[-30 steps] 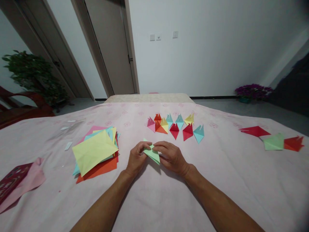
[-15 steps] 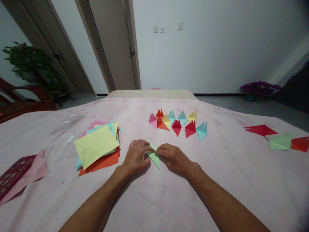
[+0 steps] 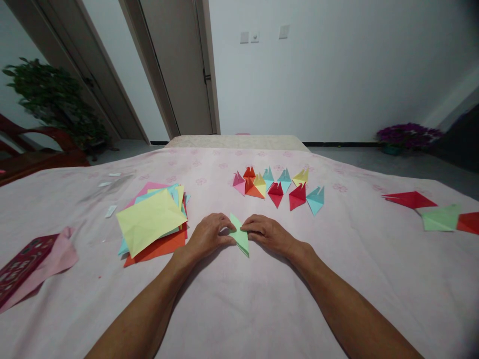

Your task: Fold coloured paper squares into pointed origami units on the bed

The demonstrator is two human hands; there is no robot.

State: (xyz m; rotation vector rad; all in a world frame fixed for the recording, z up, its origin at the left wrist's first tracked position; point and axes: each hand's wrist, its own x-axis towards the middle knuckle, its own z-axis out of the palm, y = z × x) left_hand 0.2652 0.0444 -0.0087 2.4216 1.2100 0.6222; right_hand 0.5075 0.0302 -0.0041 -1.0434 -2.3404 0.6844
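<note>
A light green folded paper [image 3: 240, 236], narrow and pointed at both ends, lies on the tablecloth in front of me. My left hand [image 3: 213, 233] holds its left edge between thumb and fingers. From the other side, my right hand [image 3: 268, 233] pinches the right edge with its fingertips. Beyond my hands stand several folded paper cranes, among them a red crane [image 3: 298, 197], a blue crane [image 3: 316, 201] and a pink crane [image 3: 239, 184]. Left of my left hand is a stack of coloured paper sheets with a yellow sheet [image 3: 149, 222] on top.
At the right lie a red folded paper [image 3: 409, 199], a green one [image 3: 440, 219] and an orange-red one [image 3: 468, 223]. A dark red box or packet [image 3: 24, 267] rests on pink cloth [image 3: 56, 264] at the left. Small white slips [image 3: 111, 212] lie behind the stack.
My fingers have shifted along the green paper: the left ones drew back toward its left edge, uncovering more of it. The whole view has tilted slightly.
</note>
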